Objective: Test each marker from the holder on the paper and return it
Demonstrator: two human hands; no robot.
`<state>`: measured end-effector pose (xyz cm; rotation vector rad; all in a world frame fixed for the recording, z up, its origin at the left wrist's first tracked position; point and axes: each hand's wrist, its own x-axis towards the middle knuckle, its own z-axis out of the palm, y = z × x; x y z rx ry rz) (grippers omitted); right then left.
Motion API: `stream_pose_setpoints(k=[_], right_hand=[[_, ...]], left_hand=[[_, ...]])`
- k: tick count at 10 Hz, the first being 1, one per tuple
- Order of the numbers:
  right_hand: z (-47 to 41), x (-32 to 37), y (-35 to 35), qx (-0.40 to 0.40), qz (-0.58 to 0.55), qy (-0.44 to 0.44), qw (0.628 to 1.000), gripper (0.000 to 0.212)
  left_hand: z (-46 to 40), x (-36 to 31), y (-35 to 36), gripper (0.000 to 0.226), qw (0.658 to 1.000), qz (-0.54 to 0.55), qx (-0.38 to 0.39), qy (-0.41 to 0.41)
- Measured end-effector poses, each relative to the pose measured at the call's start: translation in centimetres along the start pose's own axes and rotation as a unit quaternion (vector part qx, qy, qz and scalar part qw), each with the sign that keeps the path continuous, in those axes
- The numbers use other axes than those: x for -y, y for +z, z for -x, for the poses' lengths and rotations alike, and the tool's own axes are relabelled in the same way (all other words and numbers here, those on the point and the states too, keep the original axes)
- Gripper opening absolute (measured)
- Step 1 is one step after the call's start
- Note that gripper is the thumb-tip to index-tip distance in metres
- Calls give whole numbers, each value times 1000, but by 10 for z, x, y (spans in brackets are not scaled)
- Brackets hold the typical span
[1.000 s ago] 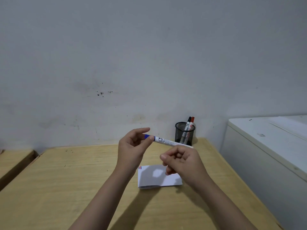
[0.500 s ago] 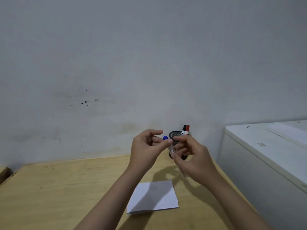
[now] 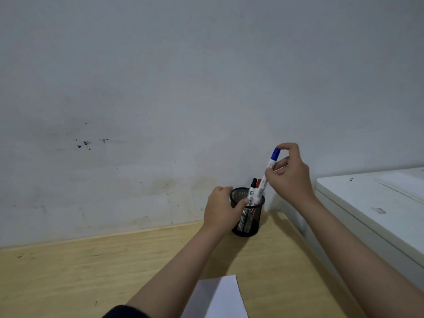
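Holding the blue-capped marker in a fingertip grip, our right hand keeps it nearly upright, cap up, its lower end inside the mesh holder just below. Our left hand wraps the holder's left wall, fingers pressed together around it. Black and red markers stand beside the blue one. Near us on the desk lies the paper.
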<state>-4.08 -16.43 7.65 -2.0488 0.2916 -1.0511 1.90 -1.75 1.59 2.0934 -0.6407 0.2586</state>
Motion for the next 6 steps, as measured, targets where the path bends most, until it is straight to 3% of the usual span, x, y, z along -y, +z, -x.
stream_pose_setpoints(k=[1, 3, 5, 6], right_hand=[[0, -13, 14, 66, 72, 17, 995, 44], [8, -36, 28, 151, 107, 82, 979, 38], [10, -40, 30, 133, 110, 86, 981, 50], [15, -34, 23, 79, 83, 82, 990, 57]], left_hand=[[-2, 3, 8, 39, 1000, -1, -9, 3], [-1, 7, 11, 39, 999, 29, -23, -11], [3, 6, 10, 33, 999, 30, -18, 0], [11, 1, 7, 34, 999, 33, -23, 3]])
